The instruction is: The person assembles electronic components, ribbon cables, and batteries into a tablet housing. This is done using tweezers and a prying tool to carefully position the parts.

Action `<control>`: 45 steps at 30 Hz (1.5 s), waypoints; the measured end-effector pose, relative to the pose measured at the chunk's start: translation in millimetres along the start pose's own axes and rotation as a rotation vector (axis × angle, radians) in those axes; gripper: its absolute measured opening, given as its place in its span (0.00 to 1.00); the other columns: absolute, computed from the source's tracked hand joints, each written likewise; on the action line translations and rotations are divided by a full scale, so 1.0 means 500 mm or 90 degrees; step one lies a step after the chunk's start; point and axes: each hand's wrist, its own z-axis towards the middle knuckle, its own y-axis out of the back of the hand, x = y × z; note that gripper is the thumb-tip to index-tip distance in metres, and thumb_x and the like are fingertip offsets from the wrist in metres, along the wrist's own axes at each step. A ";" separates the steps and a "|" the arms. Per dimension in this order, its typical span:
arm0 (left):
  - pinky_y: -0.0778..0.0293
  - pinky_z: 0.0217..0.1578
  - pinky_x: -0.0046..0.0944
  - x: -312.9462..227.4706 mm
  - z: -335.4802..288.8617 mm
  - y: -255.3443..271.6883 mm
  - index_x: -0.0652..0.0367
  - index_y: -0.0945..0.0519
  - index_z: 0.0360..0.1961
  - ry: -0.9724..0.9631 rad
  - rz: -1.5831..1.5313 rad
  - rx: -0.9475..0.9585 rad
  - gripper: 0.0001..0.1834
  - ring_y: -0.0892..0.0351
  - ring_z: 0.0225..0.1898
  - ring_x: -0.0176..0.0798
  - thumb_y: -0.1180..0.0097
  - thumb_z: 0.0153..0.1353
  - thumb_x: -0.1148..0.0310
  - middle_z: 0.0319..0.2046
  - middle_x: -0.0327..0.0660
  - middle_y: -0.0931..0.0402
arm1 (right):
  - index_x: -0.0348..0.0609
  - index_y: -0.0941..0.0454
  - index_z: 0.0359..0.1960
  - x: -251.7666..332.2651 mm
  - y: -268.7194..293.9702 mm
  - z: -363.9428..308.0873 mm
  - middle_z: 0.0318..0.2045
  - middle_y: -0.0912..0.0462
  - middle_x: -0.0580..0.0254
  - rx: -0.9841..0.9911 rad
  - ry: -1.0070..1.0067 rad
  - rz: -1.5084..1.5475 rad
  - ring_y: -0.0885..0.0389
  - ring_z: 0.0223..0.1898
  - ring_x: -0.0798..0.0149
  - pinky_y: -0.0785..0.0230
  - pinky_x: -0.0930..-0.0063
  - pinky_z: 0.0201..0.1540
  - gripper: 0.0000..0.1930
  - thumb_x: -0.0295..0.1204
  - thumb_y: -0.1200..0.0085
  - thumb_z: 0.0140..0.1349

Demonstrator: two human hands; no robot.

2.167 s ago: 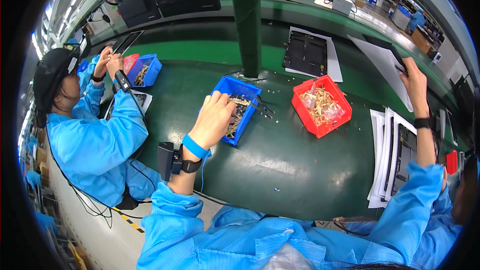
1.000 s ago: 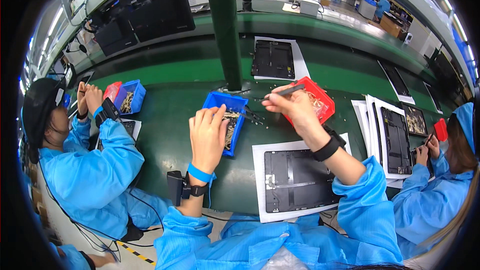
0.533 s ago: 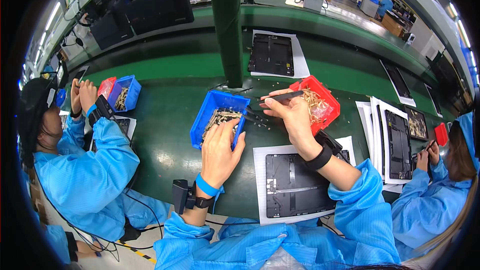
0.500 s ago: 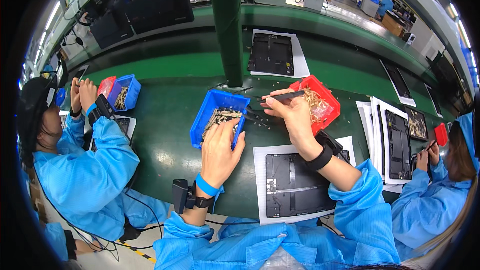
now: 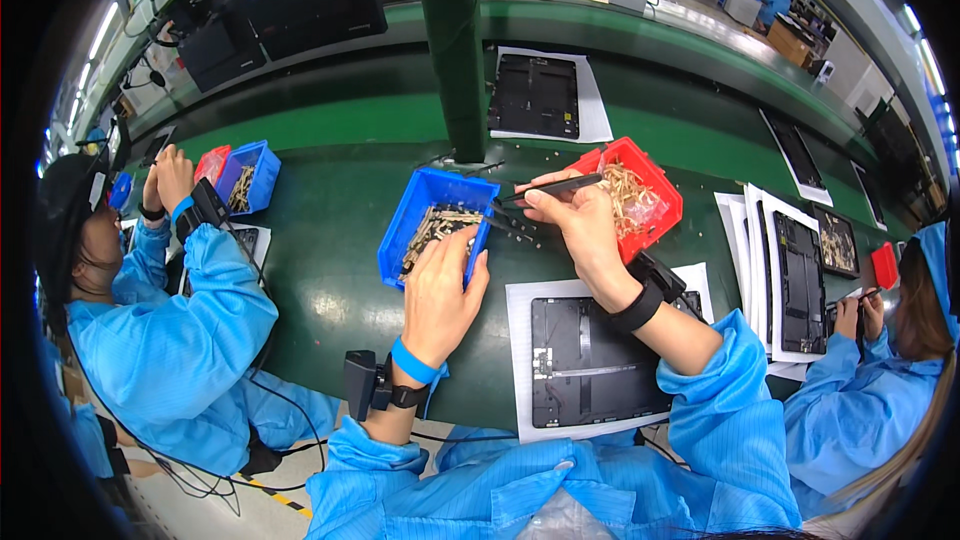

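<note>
My left hand (image 5: 440, 295) reaches over the near edge of a blue bin (image 5: 395, 240), its fingers stretched out over many small tan and dark parts (image 5: 440, 227); the fingertips are partly hidden. My right hand (image 5: 585, 225) is closed on a pair of black tweezers (image 5: 565, 185), held roughly level between the two bins. Just beyond that hand is a red bin (image 5: 655, 180) of thin tan strips and a clear plastic bag. Under my right forearm, a black flat device housing (image 5: 590, 370) lies on a white sheet (image 5: 522, 350).
Another black housing (image 5: 537, 95) lies on paper on the green conveyor behind. A green post (image 5: 455, 60) rises beyond the blue bin. Stacked housings and sheets (image 5: 765, 270) stand to the right. Co-workers in blue sit at left (image 5: 190, 340) and right (image 5: 850, 420).
The whole view has shifted slightly, so the bins sit a little higher in the picture. The tweezers stay in my right hand, and my left hand remains at the blue bin.
</note>
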 end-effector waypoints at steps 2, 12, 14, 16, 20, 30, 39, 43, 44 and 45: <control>0.26 0.34 0.47 0.000 -0.004 -0.007 0.61 0.23 0.49 0.006 -0.006 -0.009 0.16 0.20 0.32 0.53 0.42 0.59 0.76 0.31 0.49 0.21 | 0.34 0.23 0.44 -0.004 0.002 -0.001 0.41 0.14 0.54 0.002 0.010 0.002 0.15 0.42 0.66 0.20 0.74 0.44 0.10 0.23 0.41 0.63; 0.23 0.37 0.50 0.010 0.005 -0.003 0.61 0.24 0.52 -0.002 0.111 0.011 0.16 0.19 0.37 0.59 0.44 0.62 0.75 0.39 0.54 0.20 | 0.32 0.18 0.39 0.123 0.015 -0.071 0.38 0.14 0.59 0.002 0.268 -0.206 0.16 0.40 0.68 0.24 0.76 0.46 0.06 0.20 0.40 0.61; 0.27 0.45 0.49 -0.004 0.010 0.008 0.63 0.23 0.51 -0.017 0.172 -0.027 0.17 0.23 0.43 0.57 0.41 0.61 0.73 0.42 0.50 0.22 | 0.32 0.17 0.39 0.160 0.049 -0.128 0.38 0.14 0.56 0.031 0.305 -0.410 0.15 0.40 0.64 0.23 0.74 0.45 0.06 0.20 0.39 0.60; 0.29 0.44 0.49 -0.036 0.010 0.017 0.63 0.23 0.48 -0.056 0.203 -0.071 0.16 0.25 0.43 0.55 0.38 0.58 0.74 0.42 0.48 0.23 | 0.32 0.18 0.39 0.136 0.091 -0.171 0.38 0.14 0.55 0.087 0.269 -0.405 0.14 0.41 0.62 0.23 0.73 0.44 0.07 0.20 0.39 0.59; 0.30 0.47 0.46 -0.078 -0.066 -0.014 0.59 0.19 0.38 -0.242 0.076 0.094 0.12 0.25 0.48 0.51 0.34 0.51 0.72 0.43 0.45 0.24 | 0.32 0.20 0.39 0.095 0.127 -0.212 0.38 0.15 0.53 0.147 0.193 -0.483 0.14 0.39 0.62 0.23 0.72 0.42 0.06 0.19 0.41 0.61; 0.32 0.55 0.53 -0.090 -0.103 -0.053 0.56 0.18 0.45 -0.197 0.085 0.194 0.19 0.31 0.57 0.54 0.33 0.50 0.67 0.49 0.46 0.28 | 0.33 0.22 0.42 0.036 0.142 -0.204 0.38 0.17 0.54 0.152 0.162 -0.430 0.15 0.37 0.62 0.23 0.72 0.41 0.07 0.20 0.43 0.63; 0.33 0.54 0.52 -0.093 -0.098 -0.051 0.56 0.18 0.45 -0.197 0.086 0.200 0.19 0.31 0.57 0.53 0.33 0.51 0.67 0.49 0.46 0.28 | 0.34 0.22 0.42 0.025 0.142 -0.203 0.37 0.16 0.53 0.149 0.168 -0.431 0.15 0.37 0.58 0.24 0.70 0.40 0.08 0.20 0.41 0.61; 0.34 0.55 0.52 -0.094 -0.100 -0.050 0.56 0.18 0.45 -0.197 0.096 0.198 0.19 0.31 0.57 0.52 0.34 0.51 0.68 0.49 0.46 0.28 | 0.34 0.22 0.42 0.024 0.139 -0.203 0.37 0.16 0.53 0.148 0.201 -0.449 0.15 0.37 0.58 0.24 0.71 0.40 0.09 0.20 0.40 0.61; 0.34 0.55 0.52 -0.095 -0.100 -0.050 0.56 0.18 0.45 -0.197 0.095 0.198 0.19 0.31 0.57 0.52 0.34 0.51 0.68 0.49 0.46 0.28 | 0.34 0.22 0.42 0.023 0.139 -0.203 0.37 0.16 0.53 0.148 0.196 -0.448 0.15 0.37 0.58 0.24 0.71 0.40 0.09 0.20 0.40 0.60; 0.34 0.55 0.52 -0.096 -0.100 -0.050 0.56 0.18 0.46 -0.192 0.099 0.200 0.19 0.31 0.57 0.52 0.34 0.51 0.68 0.49 0.46 0.28 | 0.34 0.22 0.42 0.022 0.138 -0.202 0.37 0.16 0.53 0.148 0.195 -0.449 0.15 0.37 0.58 0.24 0.71 0.40 0.09 0.20 0.40 0.60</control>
